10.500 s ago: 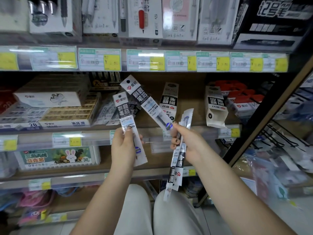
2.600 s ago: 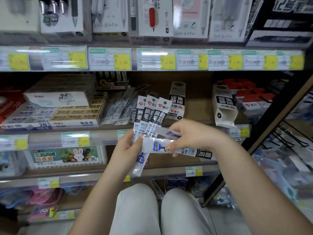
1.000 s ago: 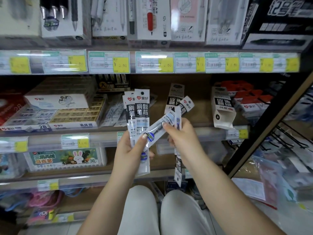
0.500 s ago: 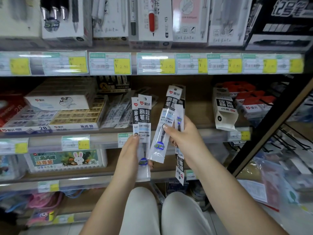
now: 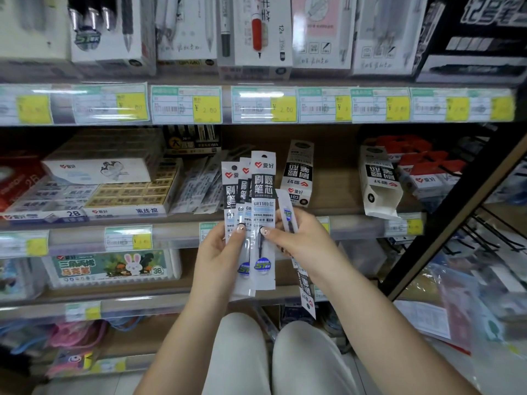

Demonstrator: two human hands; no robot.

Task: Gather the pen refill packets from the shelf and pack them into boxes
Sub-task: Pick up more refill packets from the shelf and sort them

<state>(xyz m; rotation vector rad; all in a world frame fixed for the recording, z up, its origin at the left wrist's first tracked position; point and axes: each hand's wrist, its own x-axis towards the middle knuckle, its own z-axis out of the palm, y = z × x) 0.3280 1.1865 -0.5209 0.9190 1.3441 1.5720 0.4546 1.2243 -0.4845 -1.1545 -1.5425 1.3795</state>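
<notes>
Stationery shelving fills the background, with a row of price labels (image 5: 185, 105) along the edge of the upper shelf and boxed pens above it. On the middle shelf (image 5: 336, 172), two white-and-black refill boxes stand upright: one box (image 5: 296, 175) just behind the hands, a second open box (image 5: 379, 186) further right. Loose refill packets (image 5: 199, 186) lie on the same shelf, left of the first box and right of the stacked eraser boxes (image 5: 128, 195).

The left hand (image 5: 216, 252) grips a fanned stack of refill packets (image 5: 262, 195) held upright in front of the middle shelf, printed headers at the top. Its thumb presses the front of the stack; the remaining fingers are hidden behind it. At least three packets are visible in the fan, the front one lying furthest right.

The right hand (image 5: 302, 243) is close beside the left. Its thumb tip touches the front packet of the stack. The same hand holds further packets (image 5: 305, 289) of its own: one end shows above the fingers, the other end hangs below the wrist with its black header pointing down. How many packets this hand holds cannot be determined.

Both forearms extend from the near edge, above the person's knees in light trousers (image 5: 302, 360).
</notes>
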